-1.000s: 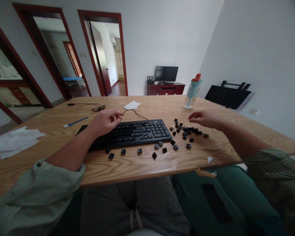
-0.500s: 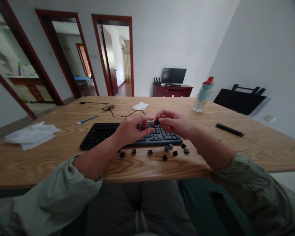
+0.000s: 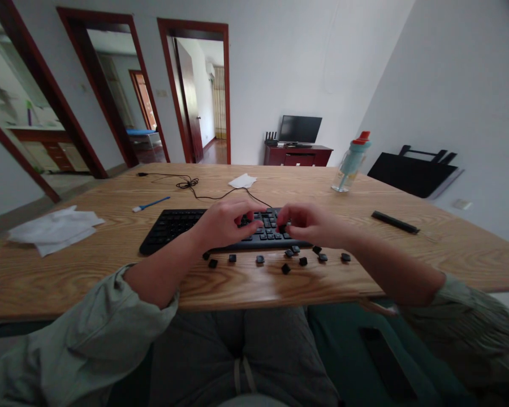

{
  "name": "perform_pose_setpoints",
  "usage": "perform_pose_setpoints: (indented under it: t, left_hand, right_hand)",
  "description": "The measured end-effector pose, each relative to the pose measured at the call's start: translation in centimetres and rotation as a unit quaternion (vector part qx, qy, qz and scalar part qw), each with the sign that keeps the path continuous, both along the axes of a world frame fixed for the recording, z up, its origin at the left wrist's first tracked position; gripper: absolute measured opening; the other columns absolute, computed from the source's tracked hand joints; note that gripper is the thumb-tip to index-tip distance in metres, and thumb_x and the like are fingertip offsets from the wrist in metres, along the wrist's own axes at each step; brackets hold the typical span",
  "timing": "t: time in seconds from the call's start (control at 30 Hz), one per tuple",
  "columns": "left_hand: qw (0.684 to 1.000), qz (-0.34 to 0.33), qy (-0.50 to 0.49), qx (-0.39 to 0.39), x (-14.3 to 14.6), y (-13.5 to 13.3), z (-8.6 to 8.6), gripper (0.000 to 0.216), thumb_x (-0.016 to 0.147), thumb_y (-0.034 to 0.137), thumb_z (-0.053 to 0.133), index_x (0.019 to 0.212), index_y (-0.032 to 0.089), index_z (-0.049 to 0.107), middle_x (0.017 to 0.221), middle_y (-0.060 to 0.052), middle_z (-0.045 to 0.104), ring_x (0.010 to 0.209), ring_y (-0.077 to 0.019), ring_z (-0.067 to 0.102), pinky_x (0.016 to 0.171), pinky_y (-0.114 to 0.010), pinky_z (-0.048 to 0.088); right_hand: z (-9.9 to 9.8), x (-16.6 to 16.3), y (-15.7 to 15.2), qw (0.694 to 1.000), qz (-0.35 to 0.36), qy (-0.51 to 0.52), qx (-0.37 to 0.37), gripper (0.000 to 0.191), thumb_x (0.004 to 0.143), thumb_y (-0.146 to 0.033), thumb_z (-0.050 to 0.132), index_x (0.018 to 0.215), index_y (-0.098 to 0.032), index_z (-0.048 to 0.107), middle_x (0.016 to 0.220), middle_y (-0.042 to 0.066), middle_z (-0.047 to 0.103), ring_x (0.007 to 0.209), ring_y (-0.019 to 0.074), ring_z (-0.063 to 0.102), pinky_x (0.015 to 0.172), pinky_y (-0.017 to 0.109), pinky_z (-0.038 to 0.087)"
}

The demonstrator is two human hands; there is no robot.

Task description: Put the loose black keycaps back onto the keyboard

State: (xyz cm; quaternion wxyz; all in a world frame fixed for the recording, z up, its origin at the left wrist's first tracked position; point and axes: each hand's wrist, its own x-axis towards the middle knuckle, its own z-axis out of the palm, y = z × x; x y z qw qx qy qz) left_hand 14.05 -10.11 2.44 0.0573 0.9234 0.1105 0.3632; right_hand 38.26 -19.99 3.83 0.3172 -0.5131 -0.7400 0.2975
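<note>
A black keyboard lies on the wooden table, its middle partly hidden by my hands. My left hand hovers over its middle, thumb and index finger apart with nothing seen between them. On the right part of the keyboard, my right hand pinches a small black keycap between thumb and fingers. Several loose keycaps are scattered along the keyboard's near side, one of them a keycap close to my right forearm.
Left of the keyboard are white tissues and a blue brush. Behind it run a coiled cable and a folded tissue. To the right stand a water bottle and a black strip. The table's near edge borders my lap.
My right hand has moved right and down with the keycap, away from my left hand. The keycap near my right forearm has come into view. My left hand has barely shifted.
</note>
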Motion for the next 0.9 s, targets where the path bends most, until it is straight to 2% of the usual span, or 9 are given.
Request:
perform_pose_setpoints:
  t: [0.1, 0.17, 0.27, 0.33, 0.5, 0.67, 0.8, 0.9]
  left_hand:
    - [1.0, 0.023, -0.011, 0.004, -0.7, 0.4, 0.4, 0.026, 0.091, 0.027, 0.06, 0.114, 0.022, 0.071, 0.083, 0.0, 0.07, 0.061, -0.0108, 0.055, 0.065, -0.026, 0.045]
    - [0.999, 0.034, -0.011, 0.002, -0.8, 0.7, 0.5, 0.026, 0.091, 0.028, 0.058, 0.113, 0.021, 0.071, 0.082, -0.001, 0.069, 0.061, -0.011, 0.054, 0.065, -0.026, 0.045]
    - [0.999, 0.038, 0.0, -0.002, -0.7, 0.8, 0.4, 0.026, 0.092, 0.031, 0.057, 0.111, 0.02, 0.071, 0.082, -0.001, 0.069, 0.063, -0.0118, 0.056, 0.065, -0.026, 0.045]
    - [0.999, 0.037, 0.011, -0.002, -0.5, 0.8, 0.2, 0.025, 0.093, 0.032, 0.056, 0.11, 0.02, 0.071, 0.082, -0.002, 0.069, 0.064, -0.0123, 0.057, 0.065, -0.026, 0.045]
    - [0.999, 0.045, 0.024, -0.008, -0.5, 1.1, 0.0, 0.025, 0.093, 0.033, 0.057, 0.108, 0.02, 0.072, 0.08, -0.001, 0.069, 0.062, -0.0118, 0.056, 0.063, -0.025, 0.045]
    - [0.999, 0.045, 0.013, -0.004, -0.8, 1.5, 0.0, 0.024, 0.093, 0.032, 0.058, 0.107, 0.018, 0.072, 0.08, -0.001, 0.068, 0.06, -0.0107, 0.054, 0.062, -0.025, 0.044]
    - [0.999, 0.041, 0.011, -0.001, -0.8, 1.5, 0.0, 0.024, 0.093, 0.03, 0.057, 0.107, 0.018, 0.072, 0.08, -0.001, 0.068, 0.061, -0.011, 0.054, 0.063, -0.025, 0.044]
    - [0.999, 0.043, 0.009, 0.0, -0.8, 1.4, 0.1, 0.024, 0.093, 0.03, 0.057, 0.107, 0.018, 0.072, 0.081, -0.002, 0.068, 0.061, -0.0113, 0.055, 0.063, -0.025, 0.044]
  right_hand:
    - [-0.6, 2.7, -3.2, 0.984, -0.036, -0.158, -0.073, 0.019, 0.081, -0.03, 0.064, 0.096, -0.021, 0.072, 0.064, -0.001, 0.056, 0.057, 0.0141, 0.048, 0.051, 0.026, 0.034]
    - [-1.4, 4.3, -5.5, 0.973, -0.046, -0.204, -0.096, 0.02, 0.082, -0.033, 0.065, 0.097, -0.022, 0.074, 0.068, 0.001, 0.06, 0.059, 0.0152, 0.052, 0.053, 0.027, 0.037]
    - [-2.8, 5.7, -8.0, 0.975, -0.022, -0.208, -0.081, 0.019, 0.087, -0.036, 0.063, 0.094, -0.024, 0.076, 0.094, 0.007, 0.069, 0.078, 0.019, 0.062, 0.068, 0.031, 0.048]
    - [-3.6, 6.0, -8.7, 0.978, -0.021, -0.2, -0.06, 0.024, 0.092, -0.038, 0.058, 0.095, -0.024, 0.077, 0.109, 0.01, 0.068, 0.089, 0.0213, 0.064, 0.079, 0.034, 0.051]
    - [-4.5, 5.9, -8.2, 0.978, -0.053, -0.2, -0.022, 0.03, 0.093, -0.039, 0.056, 0.108, -0.024, 0.076, 0.108, 0.01, 0.07, 0.09, 0.0223, 0.064, 0.083, 0.037, 0.05]
    - [-4.0, 6.8, -7.4, 0.971, -0.126, -0.2, -0.033, 0.032, 0.088, -0.046, 0.061, 0.11, -0.026, 0.073, 0.094, 0.008, 0.072, 0.071, 0.0203, 0.061, 0.061, 0.033, 0.046]
    - [-3.3, 10.7, -6.6, 0.956, -0.179, -0.233, -0.009, 0.037, 0.088, -0.051, 0.058, 0.107, -0.023, 0.073, 0.093, 0.008, 0.073, 0.067, 0.0187, 0.06, 0.059, 0.031, 0.045]
    - [-3.2, 14.8, -5.6, 0.908, -0.287, -0.304, -0.011, 0.035, 0.087, -0.047, 0.058, 0.104, -0.02, 0.074, 0.092, 0.009, 0.074, 0.069, 0.0198, 0.063, 0.063, 0.032, 0.045]
